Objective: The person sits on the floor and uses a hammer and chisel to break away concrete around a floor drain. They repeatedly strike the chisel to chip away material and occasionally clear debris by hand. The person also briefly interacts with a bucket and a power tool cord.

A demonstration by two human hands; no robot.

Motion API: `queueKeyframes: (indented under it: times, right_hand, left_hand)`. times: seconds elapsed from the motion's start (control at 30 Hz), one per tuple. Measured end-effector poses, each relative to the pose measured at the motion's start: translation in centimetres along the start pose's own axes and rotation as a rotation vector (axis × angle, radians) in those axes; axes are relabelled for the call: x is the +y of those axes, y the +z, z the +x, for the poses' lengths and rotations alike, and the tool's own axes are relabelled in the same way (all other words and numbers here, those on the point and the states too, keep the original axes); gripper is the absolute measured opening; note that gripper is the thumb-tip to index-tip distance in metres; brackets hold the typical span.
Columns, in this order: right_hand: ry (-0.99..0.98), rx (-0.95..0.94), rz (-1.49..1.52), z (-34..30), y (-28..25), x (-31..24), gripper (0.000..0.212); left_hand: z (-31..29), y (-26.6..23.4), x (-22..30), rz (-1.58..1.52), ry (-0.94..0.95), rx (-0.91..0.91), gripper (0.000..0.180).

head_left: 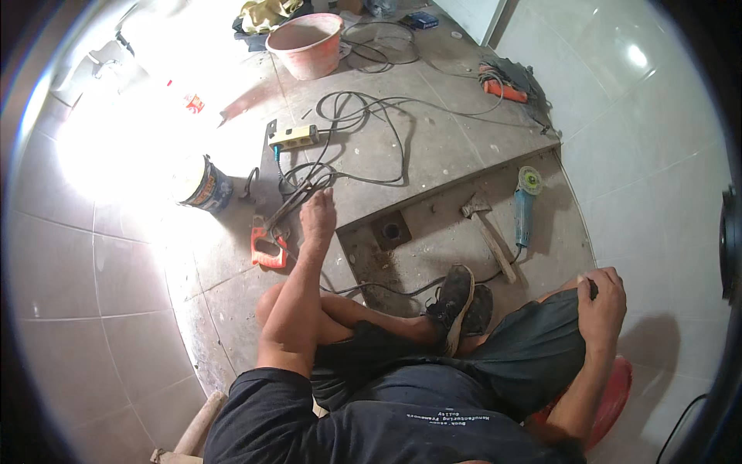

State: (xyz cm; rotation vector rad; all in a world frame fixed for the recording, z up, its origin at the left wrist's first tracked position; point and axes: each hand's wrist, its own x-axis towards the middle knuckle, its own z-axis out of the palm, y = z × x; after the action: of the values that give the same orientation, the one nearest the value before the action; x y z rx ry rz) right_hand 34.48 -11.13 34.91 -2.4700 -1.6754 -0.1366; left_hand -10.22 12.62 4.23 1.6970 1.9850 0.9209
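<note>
My left hand reaches forward with its fingers curled, beside a loop of black cable. What it holds, if anything, is hidden. Just left of it lies a long dark metal tool, its kind unclear. Closer to me is a handsaw with an orange handle. At my bent right knee, my right hand has its fingers curled, with a small dark patch between thumb and fingers that I cannot make out. In the recess ahead lie a hatchet with a wooden handle and a blue angle grinder.
A yellowish power strip lies among cables on the raised tiled step. Beyond stands a pinkish bucket; a dark tub is at left. An orange corded tool lies far right. A square floor drain sits in the recess.
</note>
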Motion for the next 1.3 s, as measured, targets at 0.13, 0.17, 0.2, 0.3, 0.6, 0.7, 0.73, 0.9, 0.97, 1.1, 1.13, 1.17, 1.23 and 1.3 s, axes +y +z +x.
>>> queueKeyframes:
  times: [0.13, 0.17, 0.2, 0.3, 0.6, 0.7, 0.73, 0.9, 0.97, 1.1, 1.13, 1.17, 1.23, 1.3]
  right_hand:
    - [-0.121, -0.021, 0.129, 1.2, 1.1, -1.3, 0.013]
    - [-0.039, 0.000, 0.195, 1.0, 1.6, -0.9, 0.013]
    - [-0.081, 0.044, 0.200, 0.7, 2.2, -1.2, 0.014]
    - [-0.148, 0.133, 0.180, 0.7, 3.0, -2.3, 0.016]
    - [-0.130, 0.002, 0.129, 4.6, 6.2, 0.8, 0.021]
    - [-0.312, 0.168, 0.135, 4.3, 6.4, -1.3, 0.022]
    - [-0.334, 0.154, 0.117, 4.3, 6.2, -1.7, 0.030]
    - [-0.106, -0.304, -0.097, 4.1, 3.7, -4.7, 0.041]
    - [-0.141, -0.213, -0.031, 4.0, 4.4, -3.9, 0.039]
    - [-0.121, -0.161, 0.013, 3.8, 3.6, -3.1, 0.038]
    - [-0.137, -0.171, 0.013, 3.7, 3.5, -3.2, 0.037]
    - [-0.152, -0.184, 0.014, 3.9, 3.6, -3.5, 0.036]
    - [-0.182, -0.159, 0.020, 4.0, 3.5, -3.0, 0.035]
    - [-0.230, -0.108, 0.025, 4.1, 3.8, -1.8, 0.034]
  left_hand:
    - [-4.4, 0.5, 5.0, -0.135, 0.034, -0.122, 0.059]
    - [-5.8, 2.1, 6.1, -0.241, 0.140, -0.035, 0.060]
    - [-6.8, 3.6, 6.4, -0.263, 0.087, -0.129, 0.051]
    - [-11.1, 5.3, 9.8, -0.164, 0.167, -0.326, 0.024]
    - [-20.0, 4.5, 9.6, 0.053, 0.226, -0.806, 0.025]
    - [-21.2, 5.4, 6.9, 0.060, 0.206, -0.732, 0.031]
    - [-20.8, 5.5, 6.4, 0.049, 0.226, -0.692, 0.033]
    - [-20.2, 5.6, 5.6, 0.146, 0.154, -0.797, 0.032]
    - [-20.0, 5.6, 5.0, 0.157, 0.138, -0.855, 0.032]
    - [-19.9, 6.4, 5.0, 0.137, 0.118, -0.812, 0.022]
    - [-19.7, 5.9, 6.1, 0.177, 0.089, -0.880, 0.023]
    - [-19.9, 6.6, 5.3, 0.179, 0.060, -0.916, 0.024]
    - [-20.0, 6.7, 5.0, 0.175, 0.062, -0.924, 0.024]
    - [-20.3, 6.7, 4.8, 0.178, 0.100, -0.893, 0.027]
